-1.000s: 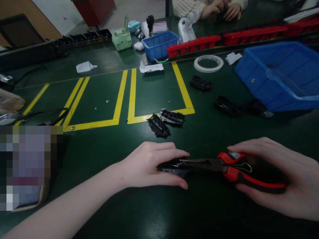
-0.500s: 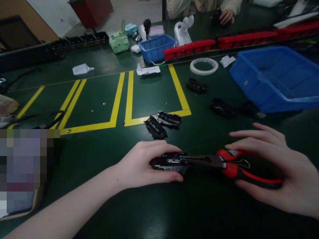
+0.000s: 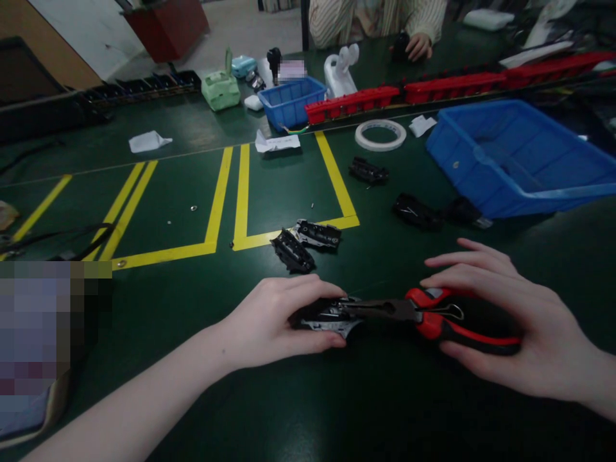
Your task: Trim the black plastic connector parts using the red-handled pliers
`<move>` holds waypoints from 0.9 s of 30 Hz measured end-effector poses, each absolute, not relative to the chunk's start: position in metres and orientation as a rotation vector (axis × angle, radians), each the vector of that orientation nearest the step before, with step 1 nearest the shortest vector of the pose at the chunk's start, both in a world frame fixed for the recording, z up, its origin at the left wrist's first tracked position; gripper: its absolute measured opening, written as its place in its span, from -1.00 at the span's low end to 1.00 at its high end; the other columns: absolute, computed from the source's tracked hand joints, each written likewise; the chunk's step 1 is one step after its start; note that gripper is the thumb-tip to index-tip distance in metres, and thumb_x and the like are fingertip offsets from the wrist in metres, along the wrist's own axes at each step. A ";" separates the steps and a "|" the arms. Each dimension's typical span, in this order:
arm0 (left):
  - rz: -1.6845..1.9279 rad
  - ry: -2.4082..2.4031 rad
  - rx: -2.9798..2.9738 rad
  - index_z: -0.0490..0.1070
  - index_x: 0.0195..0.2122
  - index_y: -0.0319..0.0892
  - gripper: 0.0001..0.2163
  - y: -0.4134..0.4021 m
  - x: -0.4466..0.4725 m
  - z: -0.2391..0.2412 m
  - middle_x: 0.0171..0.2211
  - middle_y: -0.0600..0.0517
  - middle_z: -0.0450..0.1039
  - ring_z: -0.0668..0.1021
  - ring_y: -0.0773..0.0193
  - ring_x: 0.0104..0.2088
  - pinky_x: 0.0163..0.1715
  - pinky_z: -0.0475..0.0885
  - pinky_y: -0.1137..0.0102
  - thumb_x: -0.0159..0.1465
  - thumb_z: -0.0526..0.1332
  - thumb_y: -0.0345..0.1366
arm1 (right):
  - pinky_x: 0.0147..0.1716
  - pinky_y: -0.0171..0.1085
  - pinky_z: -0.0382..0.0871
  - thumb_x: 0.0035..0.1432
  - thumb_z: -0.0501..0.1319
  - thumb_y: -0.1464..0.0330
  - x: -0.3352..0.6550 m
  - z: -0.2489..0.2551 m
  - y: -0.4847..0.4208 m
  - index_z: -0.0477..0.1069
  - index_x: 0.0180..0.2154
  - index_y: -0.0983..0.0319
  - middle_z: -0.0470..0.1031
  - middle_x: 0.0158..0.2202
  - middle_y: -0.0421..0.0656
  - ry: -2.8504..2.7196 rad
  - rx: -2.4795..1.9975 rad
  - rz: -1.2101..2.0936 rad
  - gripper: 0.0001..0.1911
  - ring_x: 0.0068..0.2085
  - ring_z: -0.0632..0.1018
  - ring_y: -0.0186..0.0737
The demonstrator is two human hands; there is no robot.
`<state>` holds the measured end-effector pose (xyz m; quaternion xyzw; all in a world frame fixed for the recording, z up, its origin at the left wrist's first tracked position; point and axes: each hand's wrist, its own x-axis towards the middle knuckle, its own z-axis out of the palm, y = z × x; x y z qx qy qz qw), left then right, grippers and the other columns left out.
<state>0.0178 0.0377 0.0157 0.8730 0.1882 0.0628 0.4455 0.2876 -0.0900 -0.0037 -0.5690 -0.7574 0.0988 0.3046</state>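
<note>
My left hand (image 3: 274, 317) grips a small black plastic part with metal contacts (image 3: 321, 316), holding it down on the green table (image 3: 192, 192). My right hand (image 3: 510, 321) holds red-and-black pliers (image 3: 433, 317) by the handles, two fingers raised above them. The pliers' dark jaws reach left into the black part. Two similar black parts (image 3: 305, 242) lie just beyond my left hand, on the yellow tape line.
A large blue bin (image 3: 520, 160) stands at the right with black parts (image 3: 416, 212) beside it. Behind lie a tape roll (image 3: 380, 133), a small blue basket (image 3: 291, 102), red rails (image 3: 433, 90) and paper scraps. Another person's hand (image 3: 418, 45) rests at the far edge.
The camera view has shifted, so everything sits slightly lower and to the left. My right hand's upper fingers have lifted off the pliers. My left hand has turned the black part slightly.
</note>
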 end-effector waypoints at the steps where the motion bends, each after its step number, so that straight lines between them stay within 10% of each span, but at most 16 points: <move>1: 0.154 0.467 2.159 0.36 0.03 -0.15 -0.65 0.038 0.017 0.016 -0.20 0.03 0.45 0.51 0.31 -0.28 -0.34 0.42 0.48 0.25 0.24 -0.17 | 0.18 0.17 0.15 0.00 0.26 0.18 0.288 -0.005 -0.091 0.34 -0.05 0.07 0.52 -0.13 -0.17 -1.989 -1.515 0.296 -0.57 -0.02 0.51 0.03; 15: 0.393 0.510 2.024 0.48 -0.08 -0.10 -0.76 0.037 0.016 0.013 0.13 -0.04 0.30 0.40 0.10 0.09 0.06 0.40 0.16 0.22 0.24 -0.38 | -0.13 -0.08 0.53 0.07 0.23 0.23 0.294 -0.004 -0.093 0.28 0.05 0.10 0.51 -0.04 -0.12 -1.991 -1.590 0.313 -0.53 -0.07 0.56 -0.04; 27: 0.278 0.552 2.204 0.47 -0.22 -0.14 -0.90 0.035 0.020 0.013 -0.02 -0.01 0.37 0.41 0.18 0.00 -0.02 0.42 0.22 0.26 0.20 -0.37 | -0.02 -0.07 0.47 0.05 0.25 0.20 0.286 -0.011 -0.097 0.33 0.03 0.16 0.52 -0.04 -0.09 -2.044 -1.515 0.145 -0.52 -0.05 0.55 -0.05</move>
